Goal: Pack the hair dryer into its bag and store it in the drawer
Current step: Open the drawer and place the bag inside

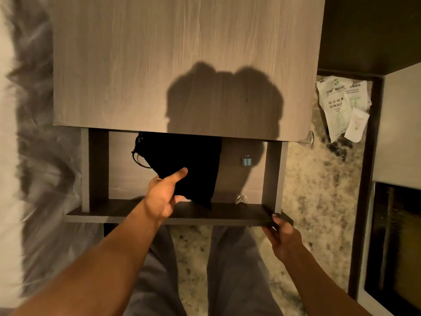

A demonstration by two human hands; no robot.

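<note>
A black drawstring bag point(182, 156) lies inside the pulled-out drawer point(159, 214) under the wooden tabletop, its cords at the left end. The hair dryer itself is hidden; I cannot tell if it is inside. My left hand point(164, 195) grips the bag's near edge, thumb pressed on top of the cloth. My right hand point(282, 233) holds the right corner of the drawer's dark front panel.
The wooden tabletop point(177, 60) overhangs the back half of the drawer. A small blue square item point(246, 161) lies in the drawer's right part. White paper packets point(341, 106) lie on the speckled floor at right. A bed with grey fur throw point(34, 133) is at left.
</note>
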